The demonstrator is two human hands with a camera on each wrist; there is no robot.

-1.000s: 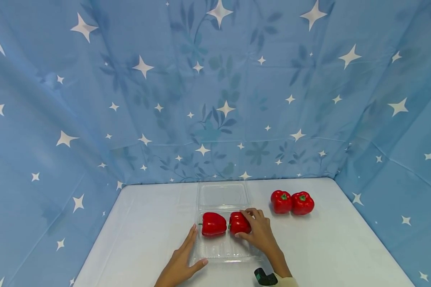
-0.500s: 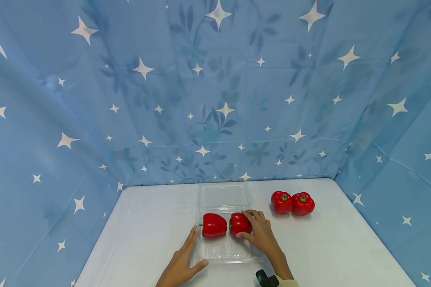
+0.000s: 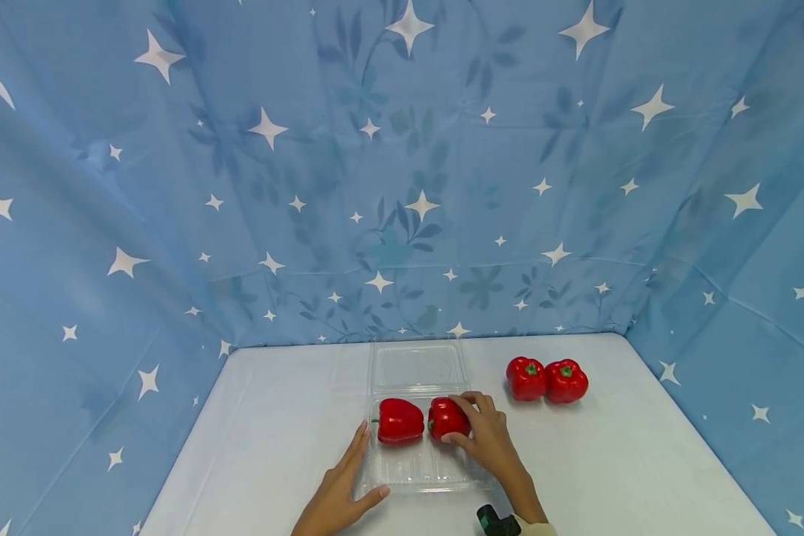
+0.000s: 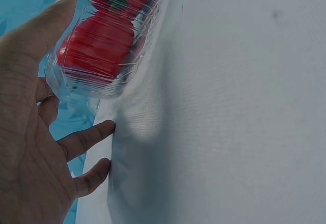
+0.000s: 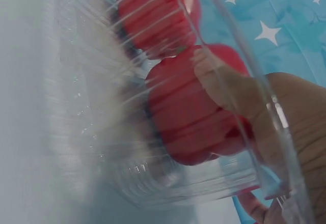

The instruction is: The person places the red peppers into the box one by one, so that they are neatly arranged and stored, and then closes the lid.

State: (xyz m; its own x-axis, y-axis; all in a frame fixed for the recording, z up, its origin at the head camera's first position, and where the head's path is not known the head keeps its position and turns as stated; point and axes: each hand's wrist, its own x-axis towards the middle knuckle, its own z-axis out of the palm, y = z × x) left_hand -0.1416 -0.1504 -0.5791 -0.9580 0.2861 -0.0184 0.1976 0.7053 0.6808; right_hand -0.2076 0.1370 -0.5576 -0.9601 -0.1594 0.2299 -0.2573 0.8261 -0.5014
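Blue fabric backdrop (image 3: 388,160), printed with white four-pointed stars and leaf sprays, standing behind the far edge and along both sides of a white counter (image 3: 275,417). Right hand (image 3: 489,438): fingers bent over the far side of the first red pepper (image 3: 447,419), thumb on its near side, pinching it. Left hand (image 3: 340,480): fingers extended, thumb spread well away from them, all at the left side and near left corner of a hinged container (image 3: 402,469); firmness of contact cannot be told. Container: transparent ribbed plastic, mid-counter, lid (image 3: 417,366) folded open toward the far edge. Contents: the first red pepper, on its side, green stem toward the counter's left edge; the second red pepper (image 3: 400,421), just beside it, likewise on its side, stem the same way. Toward the counter's far right corner: the third red pepper (image 3: 526,380) and fourth red pepper (image 3: 566,381), touching, green stems showing. At the right wrist, near edge: one black device (image 3: 498,521), one pale sleeve (image 3: 537,529).
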